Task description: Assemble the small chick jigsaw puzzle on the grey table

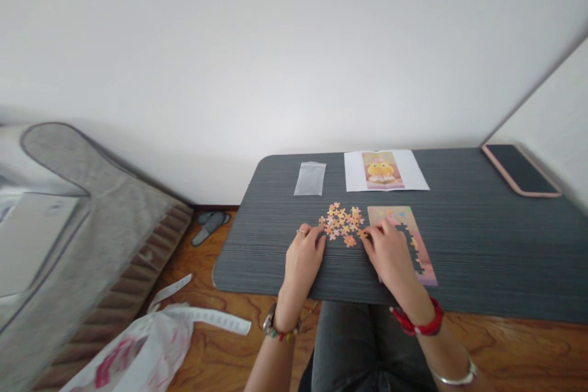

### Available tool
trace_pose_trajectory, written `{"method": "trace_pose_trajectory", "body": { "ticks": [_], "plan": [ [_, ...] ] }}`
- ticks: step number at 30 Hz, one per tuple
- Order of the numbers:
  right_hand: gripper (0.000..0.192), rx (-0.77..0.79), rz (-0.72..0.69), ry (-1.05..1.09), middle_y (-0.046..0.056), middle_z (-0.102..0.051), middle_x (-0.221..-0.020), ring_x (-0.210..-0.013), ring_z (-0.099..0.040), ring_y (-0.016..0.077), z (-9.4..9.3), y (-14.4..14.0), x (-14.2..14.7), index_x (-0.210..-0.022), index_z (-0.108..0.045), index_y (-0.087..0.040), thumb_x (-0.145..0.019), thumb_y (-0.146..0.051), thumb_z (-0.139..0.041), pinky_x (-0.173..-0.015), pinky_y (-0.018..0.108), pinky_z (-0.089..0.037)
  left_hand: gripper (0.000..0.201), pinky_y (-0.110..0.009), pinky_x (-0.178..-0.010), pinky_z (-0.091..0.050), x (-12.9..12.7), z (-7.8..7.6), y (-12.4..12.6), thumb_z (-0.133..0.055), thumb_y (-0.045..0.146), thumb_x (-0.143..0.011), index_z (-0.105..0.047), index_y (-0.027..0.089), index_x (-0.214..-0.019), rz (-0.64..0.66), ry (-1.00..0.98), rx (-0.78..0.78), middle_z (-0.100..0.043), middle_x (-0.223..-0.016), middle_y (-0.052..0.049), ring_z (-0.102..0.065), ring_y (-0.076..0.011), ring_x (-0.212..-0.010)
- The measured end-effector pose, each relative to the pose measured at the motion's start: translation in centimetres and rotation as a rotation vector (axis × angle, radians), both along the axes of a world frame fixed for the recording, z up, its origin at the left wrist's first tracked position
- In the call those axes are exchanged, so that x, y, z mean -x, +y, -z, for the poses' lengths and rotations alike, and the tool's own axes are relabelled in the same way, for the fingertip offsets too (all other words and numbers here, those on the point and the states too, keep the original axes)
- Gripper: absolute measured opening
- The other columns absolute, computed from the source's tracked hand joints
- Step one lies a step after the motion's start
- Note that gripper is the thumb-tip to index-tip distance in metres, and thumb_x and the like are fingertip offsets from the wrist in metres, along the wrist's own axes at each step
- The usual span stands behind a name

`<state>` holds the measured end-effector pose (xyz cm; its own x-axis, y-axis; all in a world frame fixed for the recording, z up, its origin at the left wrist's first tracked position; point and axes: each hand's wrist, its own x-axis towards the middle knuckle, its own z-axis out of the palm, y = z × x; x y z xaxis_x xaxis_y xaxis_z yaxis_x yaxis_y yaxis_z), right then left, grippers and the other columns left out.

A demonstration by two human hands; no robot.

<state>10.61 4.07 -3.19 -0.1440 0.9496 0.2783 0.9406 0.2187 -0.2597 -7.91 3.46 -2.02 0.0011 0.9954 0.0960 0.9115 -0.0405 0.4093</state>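
A loose heap of orange and yellow jigsaw pieces (339, 220) lies on the dark table between my hands. My left hand (304, 255) rests at the heap's left edge, fingers curled in and thumb close to the index finger; whatever is between them is hidden. At the right edge, my right hand (390, 251) pinches a jigsaw piece (362, 234) at the tabletop. Under that hand lies a partly filled puzzle board (427, 266), its pink and beige border in place and dark gaps inside. My right hand covers much of its left side.
Behind the board lies a white sheet (416, 171) with a printed yellow character. A clear plastic bag (310, 179) is left of it. A phone (521, 169) rests at the far right by the wall. Grey slippers (210, 225) and a plastic bag (160, 343) are on the floor.
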Motion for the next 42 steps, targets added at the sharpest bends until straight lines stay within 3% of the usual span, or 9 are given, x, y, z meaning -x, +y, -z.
{"method": "trace_pose_trajectory", "body": {
  "ticks": [12, 20, 32, 42],
  "plan": [
    [0.012, 0.018, -0.059, -0.019, 0.006, -0.057, -0.082, -0.084, -0.052, 0.0209, 1.1, 0.5, -0.4, -0.077, -0.060, -0.018, -0.084, -0.024, -0.053, -0.070, 0.033, -0.032, 0.020, -0.026, -0.076, -0.047, -1.2, -1.1, 0.7, -0.048, 0.024, -0.087, -0.060, 0.021, -0.103, 0.005, 0.042, 0.041, -0.055, -0.097, -0.005, -0.057, -0.0167, -0.087],
    [0.009, 0.046, -0.056, -0.033, 0.006, -0.058, -0.085, -0.086, -0.052, 0.0209, 0.5, 0.3, -0.2, -0.080, -0.059, -0.017, -0.084, -0.022, -0.054, -0.069, 0.033, -0.031, 0.024, -0.027, -0.080, -0.048, -2.5, -0.2, -1.1, -0.053, 0.018, -0.083, -0.059, 0.021, -0.107, 0.050, -0.028, 0.072, -0.056, -0.101, -0.006, -0.058, -0.0169, -0.090],
    [0.011, 0.054, -0.052, -0.048, 0.006, -0.058, -0.087, -0.084, -0.054, 0.0211, 0.8, 0.2, -0.1, -0.083, -0.060, -0.017, -0.086, -0.024, -0.052, -0.070, 0.033, -0.030, 0.023, -0.027, -0.078, -0.049, -4.5, 0.4, -1.1, -0.049, 0.027, -0.087, -0.059, 0.023, -0.107, 0.082, 0.012, 0.024, -0.057, -0.102, -0.006, -0.059, -0.0176, -0.090],
    [0.016, 0.032, -0.088, -0.074, 0.006, -0.057, -0.085, -0.082, -0.053, 0.0184, 0.9, 0.3, -0.3, -0.083, -0.060, -0.019, -0.089, -0.018, -0.045, -0.067, 0.032, -0.030, 0.018, -0.030, -0.078, -0.049, -4.4, 0.3, -1.2, -0.048, 0.027, -0.088, -0.058, 0.020, -0.101, 0.049, -0.025, 0.039, -0.057, -0.103, -0.007, -0.059, -0.0191, -0.092]
  ]
}}
